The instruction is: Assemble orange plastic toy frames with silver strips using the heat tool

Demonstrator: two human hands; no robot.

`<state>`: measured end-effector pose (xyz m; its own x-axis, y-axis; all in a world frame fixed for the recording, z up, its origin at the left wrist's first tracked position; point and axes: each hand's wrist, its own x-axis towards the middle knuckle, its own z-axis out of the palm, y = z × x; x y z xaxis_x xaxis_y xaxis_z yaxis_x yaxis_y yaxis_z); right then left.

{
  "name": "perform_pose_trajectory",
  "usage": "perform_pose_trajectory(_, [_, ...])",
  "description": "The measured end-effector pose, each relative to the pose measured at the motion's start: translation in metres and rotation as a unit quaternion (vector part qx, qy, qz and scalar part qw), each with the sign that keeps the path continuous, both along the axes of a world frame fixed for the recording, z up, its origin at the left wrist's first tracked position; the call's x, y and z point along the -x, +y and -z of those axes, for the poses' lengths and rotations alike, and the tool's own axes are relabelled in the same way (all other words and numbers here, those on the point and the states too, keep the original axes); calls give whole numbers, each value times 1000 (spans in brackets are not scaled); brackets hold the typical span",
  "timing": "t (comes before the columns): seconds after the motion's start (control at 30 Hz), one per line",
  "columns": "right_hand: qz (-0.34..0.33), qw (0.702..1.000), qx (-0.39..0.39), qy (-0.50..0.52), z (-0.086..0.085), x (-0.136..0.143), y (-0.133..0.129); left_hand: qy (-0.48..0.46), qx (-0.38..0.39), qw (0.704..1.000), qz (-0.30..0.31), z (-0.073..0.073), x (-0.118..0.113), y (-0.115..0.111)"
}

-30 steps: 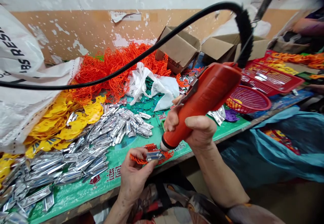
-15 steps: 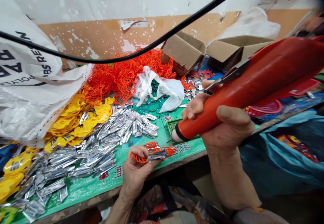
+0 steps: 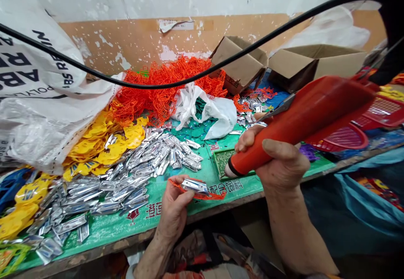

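Observation:
My left hand (image 3: 175, 207) pinches an orange plastic frame (image 3: 217, 195) with a silver metallic piece (image 3: 195, 185) lying on it, just above the table's front edge. My right hand (image 3: 284, 163) is wrapped around a red electric screwdriver (image 3: 303, 121), its pale nose angled down to the left. That nose is in front of a small green tray (image 3: 221, 161) of tiny parts, whose contents are too small to make out. Left of my hands spreads a heap of similar silver pieces (image 3: 158, 152).
Yellow plastic parts (image 3: 97, 144) and a white printed sack (image 3: 41, 115) lie at the left. Behind are tangled orange frames (image 3: 158, 89), a white plastic bag (image 3: 221, 115) and cardboard boxes (image 3: 240, 64). A black cable (image 3: 189, 81) crosses the view. Red baskets (image 3: 344, 138) are at the right.
The screwdriver has swung lower at its rear end. My left hand has tilted the orange frame, so the silver piece shows more fully on top. The view has shifted slightly.

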<state>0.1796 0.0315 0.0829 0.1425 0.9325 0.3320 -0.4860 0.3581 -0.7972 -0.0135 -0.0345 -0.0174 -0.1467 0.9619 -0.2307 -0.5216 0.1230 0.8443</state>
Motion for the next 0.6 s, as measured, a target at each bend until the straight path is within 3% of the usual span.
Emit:
perform_pose_trajectory(0.3, [-36,999,33,-9,5,5,-1,-47,28,998,21,-2,-4,3])
perform_pose_trajectory(0.6, [-9,999,52,-12,5,6,0,-94,40,995,20,-1,-2,3])
